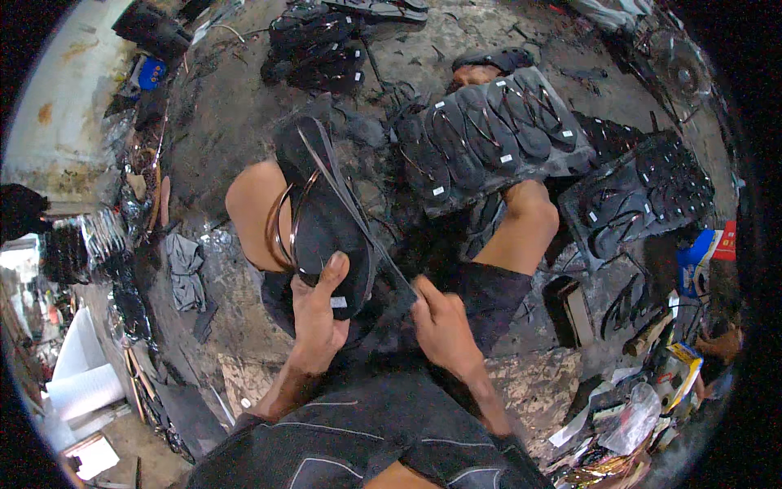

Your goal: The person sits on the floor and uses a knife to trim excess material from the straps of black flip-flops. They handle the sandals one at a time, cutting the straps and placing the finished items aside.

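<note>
Black rubber flip-flop sandal [322, 213]: long axis 11-to-5 o'clock, toe toward 11. Left hand [316, 314] clasped round heel end. Right hand [440, 322] pinches dark strap [358, 218].

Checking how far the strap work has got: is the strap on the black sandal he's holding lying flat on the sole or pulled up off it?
Pulled up. The right hand draws the strap taut off the black sandal, held by the left hand.

I see matt black rubbery sandal sole [330, 216] with glossy copper-toned straps [281, 224]. Stacked sandals [489, 130] same matt black, small white paper-like labels. Floor [228, 122] rough, dusty concrete. Crinkled glossy plastic wrap [639, 416].
</note>
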Available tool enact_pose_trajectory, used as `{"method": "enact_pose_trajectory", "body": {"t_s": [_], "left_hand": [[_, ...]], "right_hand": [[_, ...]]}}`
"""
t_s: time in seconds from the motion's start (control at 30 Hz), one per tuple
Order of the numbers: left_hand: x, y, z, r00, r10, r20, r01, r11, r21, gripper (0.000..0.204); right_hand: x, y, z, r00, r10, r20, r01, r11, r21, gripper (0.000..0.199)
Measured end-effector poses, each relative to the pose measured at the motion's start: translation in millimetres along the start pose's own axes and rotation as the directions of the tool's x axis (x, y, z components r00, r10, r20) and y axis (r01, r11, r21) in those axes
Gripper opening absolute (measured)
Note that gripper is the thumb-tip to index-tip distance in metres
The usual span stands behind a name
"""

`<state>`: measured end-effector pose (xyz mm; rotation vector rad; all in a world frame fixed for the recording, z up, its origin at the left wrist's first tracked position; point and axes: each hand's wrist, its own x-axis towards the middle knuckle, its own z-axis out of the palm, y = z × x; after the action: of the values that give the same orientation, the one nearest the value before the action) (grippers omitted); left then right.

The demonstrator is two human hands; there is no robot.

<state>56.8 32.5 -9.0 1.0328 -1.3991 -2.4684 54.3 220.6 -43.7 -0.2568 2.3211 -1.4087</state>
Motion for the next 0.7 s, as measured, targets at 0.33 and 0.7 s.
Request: {"method": "enact_pose_trajectory", "body": {"t_s": [0.33,0.7], "left_hand": [[-10,0,-5,0.993,-0.102,0.056,0.102,0.995,0.015,0.057],[-2,24,27,0.896,0.11,0.431,-0.413,0.565,0.714,0.067]], "right_hand": [[118,0,23,0.872,-0.332,-0.361,0.365,0.931,0.025,0.021],[143,-32,-33,0.928,-0.002,-0.373,0.216,0.818,0.533,0.033]]}}
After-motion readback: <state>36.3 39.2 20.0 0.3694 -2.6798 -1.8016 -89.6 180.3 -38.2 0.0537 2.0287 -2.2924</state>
